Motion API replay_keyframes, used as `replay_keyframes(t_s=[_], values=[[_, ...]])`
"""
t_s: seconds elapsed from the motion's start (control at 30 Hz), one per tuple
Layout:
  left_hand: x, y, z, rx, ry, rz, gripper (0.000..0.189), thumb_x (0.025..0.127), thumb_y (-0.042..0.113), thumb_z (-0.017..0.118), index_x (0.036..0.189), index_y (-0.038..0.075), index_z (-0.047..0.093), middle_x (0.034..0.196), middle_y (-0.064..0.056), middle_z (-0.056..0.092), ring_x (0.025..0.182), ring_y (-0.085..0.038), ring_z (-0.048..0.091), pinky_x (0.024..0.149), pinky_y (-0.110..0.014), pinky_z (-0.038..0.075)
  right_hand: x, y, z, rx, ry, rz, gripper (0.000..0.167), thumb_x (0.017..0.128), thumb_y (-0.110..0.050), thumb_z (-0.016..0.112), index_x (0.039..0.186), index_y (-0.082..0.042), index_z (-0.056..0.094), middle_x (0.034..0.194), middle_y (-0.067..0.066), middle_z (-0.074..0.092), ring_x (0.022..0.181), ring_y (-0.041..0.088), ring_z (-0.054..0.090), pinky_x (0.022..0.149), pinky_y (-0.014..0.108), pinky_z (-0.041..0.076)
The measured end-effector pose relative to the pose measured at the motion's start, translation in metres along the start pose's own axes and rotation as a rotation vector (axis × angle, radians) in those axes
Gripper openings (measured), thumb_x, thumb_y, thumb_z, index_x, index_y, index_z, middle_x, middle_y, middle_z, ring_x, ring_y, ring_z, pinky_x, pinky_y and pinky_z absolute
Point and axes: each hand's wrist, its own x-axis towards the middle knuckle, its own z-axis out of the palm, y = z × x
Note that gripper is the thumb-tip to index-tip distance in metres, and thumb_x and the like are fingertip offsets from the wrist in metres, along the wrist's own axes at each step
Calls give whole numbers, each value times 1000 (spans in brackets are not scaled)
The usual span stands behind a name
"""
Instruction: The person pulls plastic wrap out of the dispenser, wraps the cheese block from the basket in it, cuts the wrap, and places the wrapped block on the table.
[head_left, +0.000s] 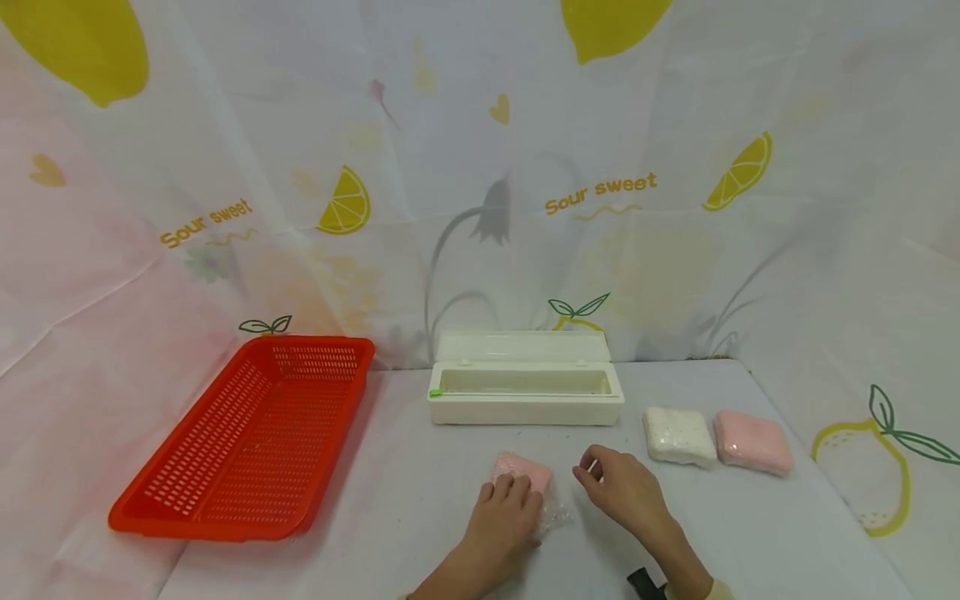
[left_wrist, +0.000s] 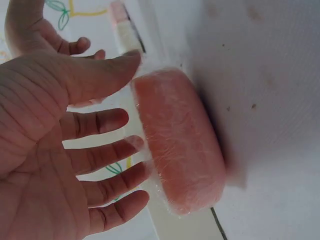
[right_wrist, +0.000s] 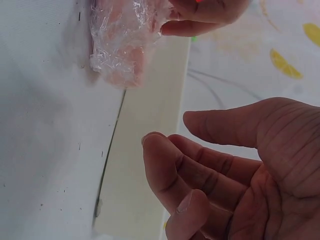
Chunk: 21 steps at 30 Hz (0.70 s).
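Note:
A pink block (head_left: 528, 472) lies on the white table, wrapped in clear plastic film (head_left: 553, 510) that bunches loosely at its near right side. My left hand (head_left: 501, 523) rests on the near left part of this block. In the left wrist view, the fingers (left_wrist: 112, 190) are spread and nearly straight, their tips at the film. My right hand (head_left: 621, 490) hovers just right of the block, apart from it. Its fingers (right_wrist: 160, 165) bend loosely, with nothing between them and the thumb. How the underside of the block is wrapped stays hidden.
Behind the block stands a long white box (head_left: 525, 410) with its lid (head_left: 523, 347) raised. At the right lie a white wrapped block (head_left: 678, 435) and another pink block (head_left: 753, 442). A red slotted basket (head_left: 258, 454) occupies the left side. A lemon-print cloth (head_left: 480, 167) hangs behind.

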Motion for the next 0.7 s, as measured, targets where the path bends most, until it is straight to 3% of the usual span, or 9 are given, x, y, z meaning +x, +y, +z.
replay_keyframes(t_s=[0.07, 0.17, 0.3, 0.43, 0.53, 0.7], values=[[1, 1, 0, 0, 12, -12, 36, 82, 39, 79, 97, 17, 55, 97, 1, 50, 90, -18, 47, 71, -31, 38, 0, 0, 0, 1, -3, -2, 11, 88, -21, 73, 84, -16, 65, 69, -6, 62, 58, 11, 51, 50, 31, 41], [2, 1, 2, 17, 22, -3, 31, 80, 31, 80, 95, 17, 58, 93, 1, 50, 86, -18, 47, 68, -30, 37, 0, -1, 0, 2, -7, -1, 11, 88, -21, 73, 84, -16, 64, 69, -6, 62, 59, 11, 51, 50, 31, 41], [1, 0, 3, 39, 40, 46, 29, 74, 21, 83, 91, 17, 60, 91, 2, 51, 86, -17, 49, 67, -30, 36, 0, -1, 0, 7, -13, -5, 11, 88, -20, 73, 84, -16, 64, 69, -7, 63, 59, 10, 52, 51, 32, 42], [0, -4, 7, 63, 126, 114, 30, 70, 19, 84, 87, 18, 59, 93, 3, 52, 89, -17, 51, 68, -31, 36, -1, 2, -1, 21, -40, -33, 10, 88, -20, 74, 85, -18, 65, 70, -8, 62, 60, 8, 53, 52, 31, 43], [-1, -8, 12, 106, 207, 165, 28, 72, 19, 83, 88, 19, 60, 94, 4, 52, 90, -15, 52, 71, -30, 37, -1, 5, 0, 14, -81, -120, 9, 87, -18, 75, 88, -17, 66, 73, -10, 62, 63, 6, 54, 55, 29, 44], [-2, -20, 18, 106, 259, 246, 23, 77, 18, 77, 95, 23, 64, 97, 7, 54, 91, -11, 54, 78, -29, 39, -4, 15, 5, -18, -100, -407, 23, 80, -8, 79, 98, -17, 67, 92, -9, 65, 79, 8, 60, 67, 31, 50]])
